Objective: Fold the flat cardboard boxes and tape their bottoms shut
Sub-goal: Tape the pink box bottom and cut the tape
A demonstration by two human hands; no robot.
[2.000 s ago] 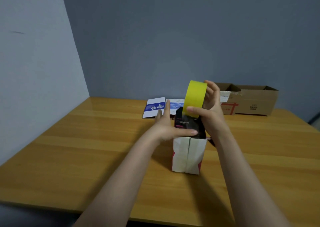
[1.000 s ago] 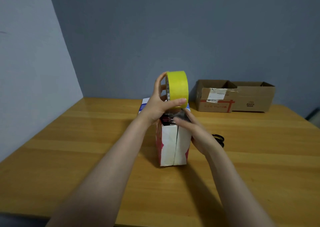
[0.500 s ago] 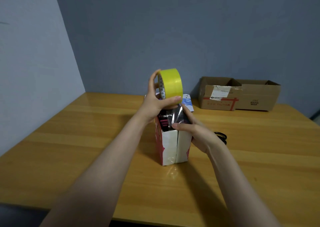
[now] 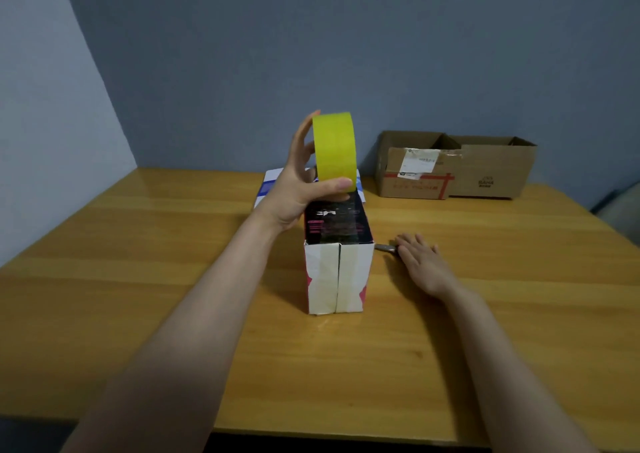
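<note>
Box (image 4: 337, 272): seen from the head camera, it stands upright on the table (image 4: 138, 245) between the two forearms, right under the left hand and just beside the right hand's thumb side. Its white near face has a closed seam down the middle and its dark printed face points up.
Tape roll (image 4: 334, 149): yellow, held on edge above the box's far end.
Left hand (image 4: 298, 189): grips the tape roll, thumb across the lower front, fingers up behind it.
Right hand (image 4: 420, 262): lies palm down on the table with its fingers fairly straight, their tips touching a grey metal tip (image 4: 384, 248) that pokes out toward the box.
Brown cartons (image 4: 415, 172): two stand open, side by side, well beyond the right hand by the wall.
Flat card (image 4: 268, 184): blue and white, it lies just beyond the left hand, mostly hidden.
</note>
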